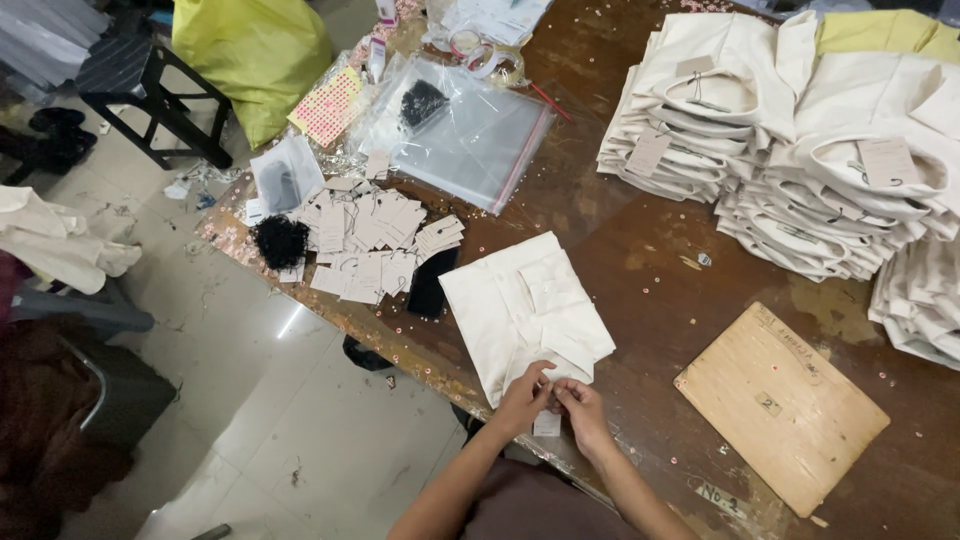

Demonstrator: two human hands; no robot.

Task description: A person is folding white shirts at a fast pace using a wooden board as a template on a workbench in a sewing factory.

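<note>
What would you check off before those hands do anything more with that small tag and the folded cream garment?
1. Folded cream garment lies flat on the table: ok.
2. Left hand and right hand both at the garment's near edge: ok.
3. Small tag between the fingers: ok.
4. Tag already fastened to the cloth: cannot tell.
5. Spare tags lying to the left: ok.
6. Wooden board apart from the garment: ok.

Folded garment (525, 310) is lying on the counter (650, 250) at its near edge, tags (370, 240) spreading to its left, plastic bags (470, 130) sitting behind those, garment stacks (800, 140) piling at far right, wooden board (780, 405) resting right of the garment, both hands (555, 400) meeting at its near edge.
</note>
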